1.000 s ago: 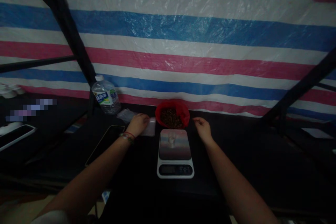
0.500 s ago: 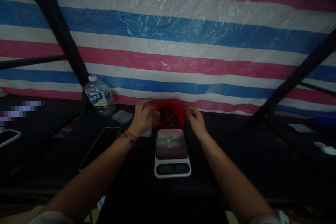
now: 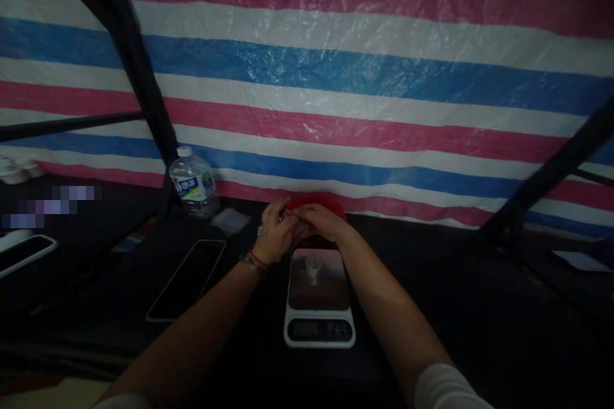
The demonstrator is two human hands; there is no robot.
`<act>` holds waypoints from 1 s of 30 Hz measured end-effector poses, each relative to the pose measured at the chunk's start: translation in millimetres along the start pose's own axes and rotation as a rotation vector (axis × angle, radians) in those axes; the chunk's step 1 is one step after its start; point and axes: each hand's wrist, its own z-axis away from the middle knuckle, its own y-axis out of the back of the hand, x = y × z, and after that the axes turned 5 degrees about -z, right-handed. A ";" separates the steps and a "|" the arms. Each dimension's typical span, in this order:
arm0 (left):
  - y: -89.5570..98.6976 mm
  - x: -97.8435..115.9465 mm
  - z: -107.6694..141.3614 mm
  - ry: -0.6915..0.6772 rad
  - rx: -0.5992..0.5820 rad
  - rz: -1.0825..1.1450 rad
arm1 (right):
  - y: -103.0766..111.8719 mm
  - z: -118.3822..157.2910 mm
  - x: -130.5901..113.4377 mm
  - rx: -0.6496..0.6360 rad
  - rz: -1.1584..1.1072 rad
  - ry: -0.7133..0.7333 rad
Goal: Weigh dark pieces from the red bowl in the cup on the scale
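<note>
Head view, near to far. The scale (image 3: pixel 319 299) sits closest to me on the dark table (image 3: pixel 455 307), its plate bare, the display too dim to read. A phone (image 3: pixel 187 279) lies to its left. Just beyond the scale my left hand (image 3: pixel 274 235) and right hand (image 3: pixel 320 220) meet, both pinching a small clear bag (image 3: pixel 296 227) held above the far edge of the scale. The red bowl (image 3: pixel 316 202) sits right behind, mostly hidden by my hands. I judge the bag mouth is best spread close over the bowl, fingers clear of the scale. A bottle (image 3: pixel 193 182) stands far left before the striped tarp (image 3: pixel 336 77).
</note>
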 end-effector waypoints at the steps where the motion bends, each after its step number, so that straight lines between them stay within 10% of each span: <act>1: 0.6 0.5 1.5 -0.011 -0.003 0.002 | -0.2 0.5 1.4 -0.019 -0.038 -0.002; 11: 7.1 11.2 6.7 -0.019 -0.069 0.025 | -4.1 21.4 10.7 0.146 -0.157 0.097; 23: 10.3 11.0 1.3 0.038 -0.173 -0.015 | 1.7 18.7 15.7 0.372 0.425 0.298; 30: 10.4 7.1 0.2 -0.028 -0.224 0.045 | 2.2 25.7 7.0 0.043 0.810 0.413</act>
